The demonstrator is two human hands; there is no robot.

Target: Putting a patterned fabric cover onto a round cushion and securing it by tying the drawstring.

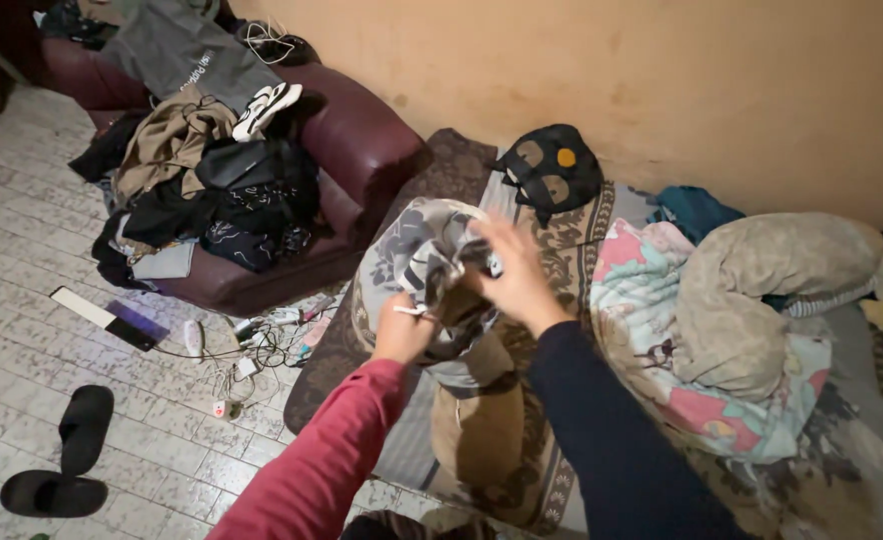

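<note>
A grey-and-white patterned garment [432, 250] with a brown lower part hangs bunched in front of the person, above the patterned mattress [562, 230] on the floor. Both hands grip it: the left hand [402, 328] is closed on its lower fold, the right hand [517, 275] clasps its top. Beside it lies a floral blanket [642, 300]; further left, a maroon armchair [362, 140] piled with clothes, and 2 black slippers [67, 460] on the tiles.

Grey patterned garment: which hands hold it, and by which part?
Both. Left hand and right hand grip the grey patterned garment at its bunched upper part.
</note>
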